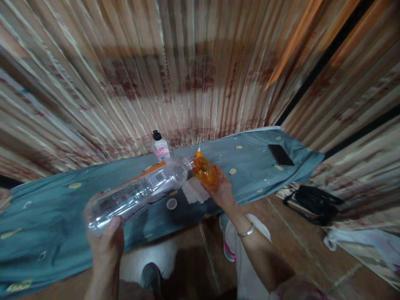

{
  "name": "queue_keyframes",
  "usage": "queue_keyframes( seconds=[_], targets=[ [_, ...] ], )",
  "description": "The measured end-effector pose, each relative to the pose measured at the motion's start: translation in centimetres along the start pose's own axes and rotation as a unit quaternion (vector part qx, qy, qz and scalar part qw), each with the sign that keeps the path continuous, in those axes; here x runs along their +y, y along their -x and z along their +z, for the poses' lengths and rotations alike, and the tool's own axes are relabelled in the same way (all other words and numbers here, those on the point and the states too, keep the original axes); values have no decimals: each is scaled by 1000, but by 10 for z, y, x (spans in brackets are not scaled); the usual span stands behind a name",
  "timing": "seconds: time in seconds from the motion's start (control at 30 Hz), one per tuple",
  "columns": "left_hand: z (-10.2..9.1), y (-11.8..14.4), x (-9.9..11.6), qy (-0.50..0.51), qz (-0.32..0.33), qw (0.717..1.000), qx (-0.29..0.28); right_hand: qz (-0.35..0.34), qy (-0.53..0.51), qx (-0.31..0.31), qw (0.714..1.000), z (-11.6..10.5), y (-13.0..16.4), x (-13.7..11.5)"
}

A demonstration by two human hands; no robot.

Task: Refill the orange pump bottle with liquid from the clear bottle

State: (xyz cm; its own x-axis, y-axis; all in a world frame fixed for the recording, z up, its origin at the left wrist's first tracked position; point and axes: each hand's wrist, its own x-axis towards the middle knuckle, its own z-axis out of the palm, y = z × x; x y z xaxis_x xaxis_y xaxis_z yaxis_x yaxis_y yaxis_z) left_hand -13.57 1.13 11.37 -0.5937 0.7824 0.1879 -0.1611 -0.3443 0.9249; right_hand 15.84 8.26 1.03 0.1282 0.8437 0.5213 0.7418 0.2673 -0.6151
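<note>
While tipped nearly flat over the table (46, 200), clear bottle (137, 193) sits gripped at its base by left hand (104, 246), fingers wrapped round the bottom end, thumb showing on the near side. Neck end points right and meets the top of an orange bottle (204, 168), mouth to mouth or close enough that can't tell if actually touching. Orange one held upright-ish, tilted a bit, by right hand (220, 189), closed around its lower half from below; bracelet (246, 231) on that wrist. Both bottles up above the table's near edge, roughly mid-table, covered in a teal cloth (256, 154) with little gold spots. Right under the bottles: a white lacy mat (195, 193) and just left of it a small round cap (171, 203), lying flat on the cloth. Further back by the curtain (187, 62), small bottle with black top (160, 146) standing upright. Off at the far right end, dark phone (280, 155) lying flat. Down on the floor, right side, a black bag (314, 202) and something white next to it.
</note>
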Motion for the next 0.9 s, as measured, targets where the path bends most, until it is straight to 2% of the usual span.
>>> queue_keyframes(
  seconds=[0.3, 0.9],
  targets=[
    [2, -2, 1, 2, 7, 1000, 10, -36, 18, 25, 999, 7, 1, 6],
    [-3, -4, 1, 18, -18, 999, 22, -35, 17, 27, 999, 8, 3, 6]
  ],
)
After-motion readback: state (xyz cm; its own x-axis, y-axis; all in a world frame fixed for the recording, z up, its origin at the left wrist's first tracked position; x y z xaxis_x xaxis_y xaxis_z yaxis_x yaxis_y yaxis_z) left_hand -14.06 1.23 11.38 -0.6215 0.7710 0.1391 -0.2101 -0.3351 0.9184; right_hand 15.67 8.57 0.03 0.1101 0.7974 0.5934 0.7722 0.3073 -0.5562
